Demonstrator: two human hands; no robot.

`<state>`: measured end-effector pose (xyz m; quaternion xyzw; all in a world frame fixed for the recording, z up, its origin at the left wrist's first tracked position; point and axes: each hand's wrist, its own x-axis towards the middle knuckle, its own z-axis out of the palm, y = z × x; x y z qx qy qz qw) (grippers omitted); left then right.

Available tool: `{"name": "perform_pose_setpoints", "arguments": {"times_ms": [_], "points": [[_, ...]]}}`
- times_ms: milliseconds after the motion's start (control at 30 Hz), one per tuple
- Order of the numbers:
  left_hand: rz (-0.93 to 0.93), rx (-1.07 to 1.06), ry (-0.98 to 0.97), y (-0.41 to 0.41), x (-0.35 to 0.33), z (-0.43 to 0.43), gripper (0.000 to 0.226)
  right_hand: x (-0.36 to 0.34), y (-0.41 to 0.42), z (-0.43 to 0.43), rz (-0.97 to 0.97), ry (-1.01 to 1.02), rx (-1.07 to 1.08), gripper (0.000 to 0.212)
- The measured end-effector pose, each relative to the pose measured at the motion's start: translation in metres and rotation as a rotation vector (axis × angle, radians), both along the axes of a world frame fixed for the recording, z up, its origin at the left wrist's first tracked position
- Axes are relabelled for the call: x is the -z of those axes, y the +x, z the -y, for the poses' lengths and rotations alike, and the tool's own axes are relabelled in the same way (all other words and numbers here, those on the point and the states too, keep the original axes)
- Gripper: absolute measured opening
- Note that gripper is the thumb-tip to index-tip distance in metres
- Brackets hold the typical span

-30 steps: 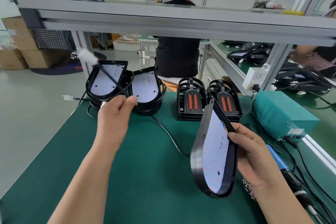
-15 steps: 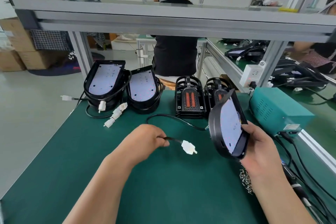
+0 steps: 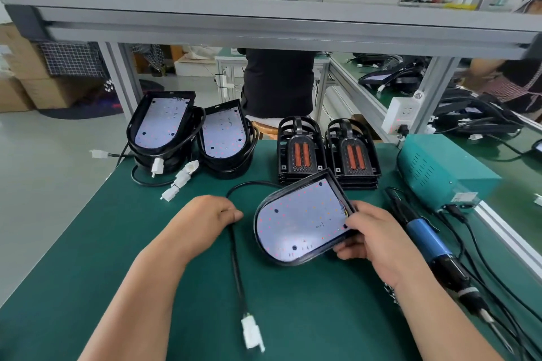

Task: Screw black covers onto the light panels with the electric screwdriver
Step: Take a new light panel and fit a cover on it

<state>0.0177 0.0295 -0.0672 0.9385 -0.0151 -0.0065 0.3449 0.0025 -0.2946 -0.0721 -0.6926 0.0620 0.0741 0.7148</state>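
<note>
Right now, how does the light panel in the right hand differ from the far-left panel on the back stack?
The held panel is gripped by the right hand; the far-left panel rests untouched atop a pile. The held panel's cable runs through the left hand; the far-left panel's cable loops round its pile. Both are white boards in black D-shaped housings.

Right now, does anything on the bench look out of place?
One white connector sticks out past the table's left edge, over the floor. The far-left stack's top panel sits tilted. Nothing looks damaged.

no legible text — labels blurred, unreadable
</note>
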Motion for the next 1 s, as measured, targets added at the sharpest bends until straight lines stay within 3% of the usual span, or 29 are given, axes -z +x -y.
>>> {"name": "perform_pose_setpoints", "arguments": {"times_ms": [167,300,367,467,533,667,767,867,1000], "points": [[-0.008,-0.046,-0.041,0.001,0.003,0.0,0.037,0.002,-0.005,0.0,0.045,-0.259,-0.103,0.021],[0.02,-0.009,-0.153,0.001,0.003,0.009,0.03,-0.002,-0.009,0.006,0.024,-0.564,-0.305,0.026],[0.001,0.014,-0.218,0.001,0.001,0.012,0.034,-0.008,-0.012,0.01,0.008,-0.578,-0.382,0.022],[-0.013,0.091,-0.276,0.0,0.0,0.019,0.062,-0.017,-0.017,0.016,-0.017,-0.527,-0.488,0.018],[0.005,0.143,-0.274,-0.001,0.001,0.023,0.06,-0.023,-0.019,0.019,-0.002,-0.579,-0.551,0.016],[-0.024,0.201,-0.301,-0.003,-0.002,0.025,0.065,-0.031,-0.016,0.028,0.138,-0.77,-0.335,0.032],[0.004,0.219,-0.317,-0.004,-0.004,0.026,0.071,-0.036,-0.003,0.032,0.251,-0.828,-0.047,0.026],[0.017,0.225,-0.323,-0.004,-0.003,0.027,0.056,-0.045,0.021,0.029,0.321,-0.829,0.138,0.034],[0.005,0.206,-0.399,-0.007,-0.005,0.03,0.038,-0.05,0.065,0.018,0.343,-1.039,0.171,0.034]]}}
